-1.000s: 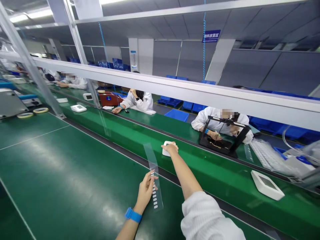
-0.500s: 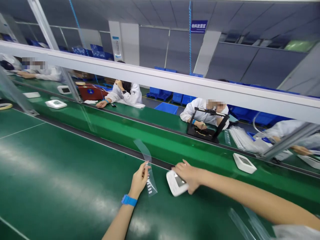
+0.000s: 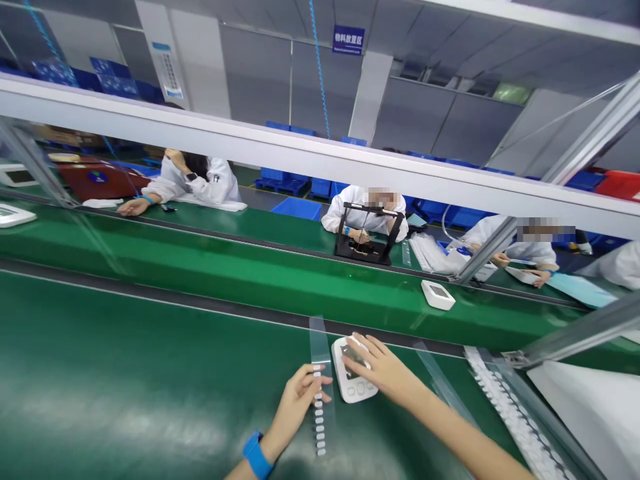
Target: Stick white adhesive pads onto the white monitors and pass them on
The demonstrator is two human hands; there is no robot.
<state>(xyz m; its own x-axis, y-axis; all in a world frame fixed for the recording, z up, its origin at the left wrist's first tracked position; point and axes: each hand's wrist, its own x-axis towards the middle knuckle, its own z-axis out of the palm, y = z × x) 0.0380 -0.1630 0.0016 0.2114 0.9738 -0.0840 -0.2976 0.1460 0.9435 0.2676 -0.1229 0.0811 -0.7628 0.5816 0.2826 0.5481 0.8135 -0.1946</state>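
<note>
My left hand (image 3: 301, 398) pinches a clear plastic strip (image 3: 319, 337) that carries a row of small white oval stickers (image 3: 320, 430). The strip runs lengthwise away from me over the green work surface. Just to its right lies a white device (image 3: 361, 389) with a grey screen and buttons along its near edge; it looks like a blood pressure monitor. My right hand (image 3: 383, 371) rests on the device with its fingers spread over the screen and upper right side. Part of the screen is hidden under those fingers.
More clear strips (image 3: 440, 380) and a long row of white pieces (image 3: 510, 407) lie to the right, near a white sheet (image 3: 595, 413). Beyond the black edge runs a green conveyor (image 3: 240, 260) bearing another white device (image 3: 438, 295). A metal frame (image 3: 300, 157) crosses ahead; co-workers sit behind it.
My right hand has brought the white device closer to the strip, and its fingers now spread across the screen. The strip lies straighter beside it. The camera view has turned right.
</note>
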